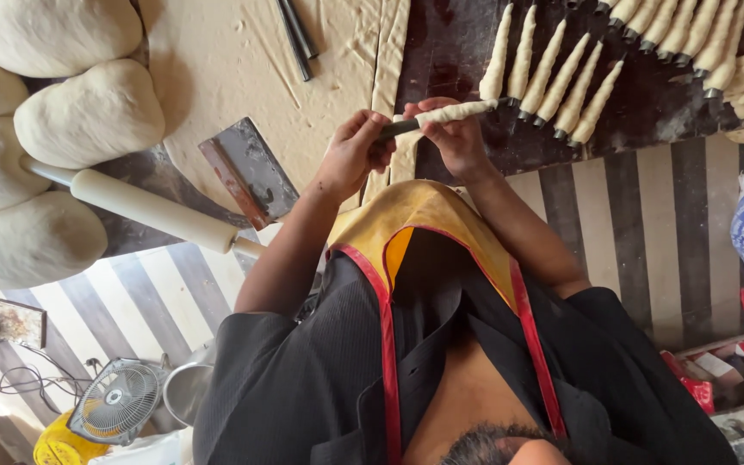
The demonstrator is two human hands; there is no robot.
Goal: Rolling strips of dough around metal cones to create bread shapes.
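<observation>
Desk: flour-dusted, pale, matte surface; its right part carries a dark, stained tray.
Dough mounds: four or five large, smooth, rounded lumps, far left.
Rolling pin: pale, smooth cylinder, lying diagonally below the mounds.
Bench scraper: flat metal blade, dull and rust-streaked, near the pin's right end.
Wrapped cones: tapered, spiral-ridged dough pieces on metal moulds, in rows on the tray.
Thin dough strips: long, flat ribbons at the tray's left edge.
Held cone: slim dark metal mould, dough-wound on its right portion, horizontal, above the desk at centre.
Left hand: grip clenched on the bare metal end.
Right hand: fingers grasping the dough-covered part.
</observation>
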